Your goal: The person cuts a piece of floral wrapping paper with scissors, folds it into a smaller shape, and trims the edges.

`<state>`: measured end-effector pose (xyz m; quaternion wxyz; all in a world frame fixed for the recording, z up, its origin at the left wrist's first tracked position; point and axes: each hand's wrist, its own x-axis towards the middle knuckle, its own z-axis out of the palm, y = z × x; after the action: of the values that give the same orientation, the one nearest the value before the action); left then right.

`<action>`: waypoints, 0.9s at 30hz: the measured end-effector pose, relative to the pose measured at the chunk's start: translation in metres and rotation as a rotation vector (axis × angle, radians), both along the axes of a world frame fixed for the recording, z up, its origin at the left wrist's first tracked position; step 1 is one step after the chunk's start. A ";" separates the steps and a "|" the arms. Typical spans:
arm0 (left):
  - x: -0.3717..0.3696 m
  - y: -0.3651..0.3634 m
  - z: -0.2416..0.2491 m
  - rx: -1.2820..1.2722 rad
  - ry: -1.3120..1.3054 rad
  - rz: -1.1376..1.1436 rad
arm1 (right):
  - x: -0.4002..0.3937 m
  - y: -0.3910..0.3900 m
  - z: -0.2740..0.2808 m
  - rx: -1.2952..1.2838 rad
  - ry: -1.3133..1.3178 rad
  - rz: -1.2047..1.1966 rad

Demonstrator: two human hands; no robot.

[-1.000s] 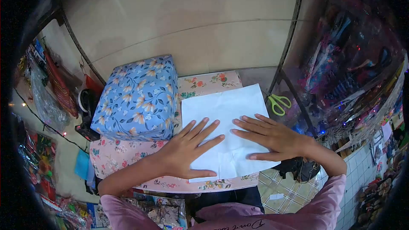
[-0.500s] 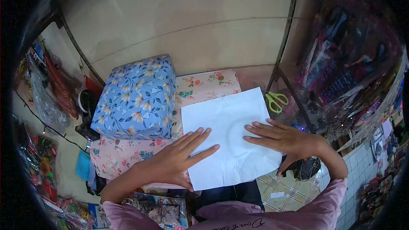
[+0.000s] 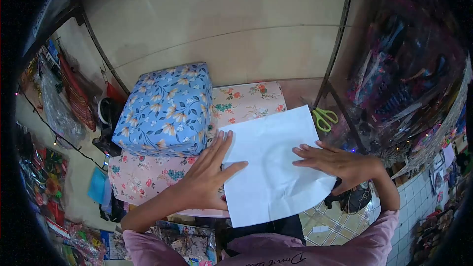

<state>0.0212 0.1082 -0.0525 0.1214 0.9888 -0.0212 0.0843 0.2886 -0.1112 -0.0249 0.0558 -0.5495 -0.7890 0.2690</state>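
Observation:
A plain white sheet of paper (image 3: pixel 266 182) lies at a tilt in front of me, with a faint round bulge near its middle. Along its left edge rests my left hand (image 3: pixel 207 170), fingers stretched out and thumb lying on the paper. My right hand (image 3: pixel 340 165) spreads its fingers flat over the right side of the sheet, the thumb lower down by the edge. What makes the bulge is hidden. Beyond my left hand stands a box wrapped in blue floral paper (image 3: pixel 165 111). Pink floral paper (image 3: pixel 148 180) covers the surface under the box.
Green-handled scissors (image 3: pixel 325 119) lie past the sheet's upper right corner. A black tape dispenser (image 3: pixel 106 123) stands left of the box. Plastic-wrapped goods (image 3: pixel 399 79) hang at the right. A tiled floor (image 3: pixel 320 224) shows below.
My left hand has slid up along the paper's left edge, its fingertips now at that edge. The sheet's lower right side looks more creased. The whole view has shifted slightly.

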 end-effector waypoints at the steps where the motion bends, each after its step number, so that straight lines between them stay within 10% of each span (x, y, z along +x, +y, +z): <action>1: 0.000 0.000 0.000 -0.008 -0.014 -0.026 | 0.001 -0.001 0.001 -0.018 0.049 0.011; 15: 0.009 0.006 -0.011 0.125 0.040 0.005 | 0.014 -0.017 -0.006 0.155 0.409 -0.060; 27: 0.002 0.006 -0.011 -0.201 -0.153 0.003 | -0.003 0.000 -0.018 0.381 0.555 -0.592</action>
<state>0.0228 0.1141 -0.0633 0.2180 0.9623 -0.0205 0.1612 0.2860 -0.1113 -0.0434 0.4402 -0.6385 -0.5885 0.2285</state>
